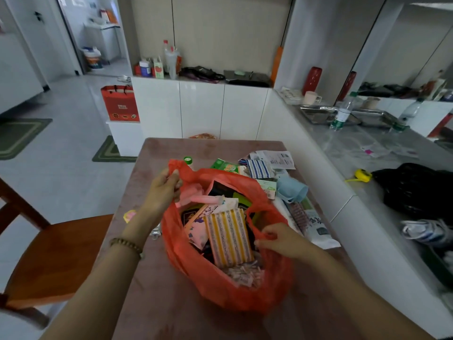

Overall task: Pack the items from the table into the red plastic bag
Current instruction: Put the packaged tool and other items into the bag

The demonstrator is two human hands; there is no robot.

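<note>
The red plastic bag (206, 280) stands open on the brown table (157, 303), holding a yellow-striped packet (229, 235), a pink packet (198, 231), dark packs and small pink wrapped sweets (245, 276). My left hand (164, 190) pinches the bag's left handle, held up. My right hand (282, 239) grips the right handle at the rim. Behind and right of the bag lie a green packet (226, 166), a blue-striped pouch (258, 168), a light blue cup (293, 188), papers (279, 159) and a long white pack (313, 224).
A green bottle cap (188, 160) pokes up behind the bag, and a small sticker (130, 215) lies at the table's left edge. A wooden chair (54, 253) stands to the left. A white counter (367, 146) on the right carries a yellow tape measure (362, 175) and a black bag (416, 190).
</note>
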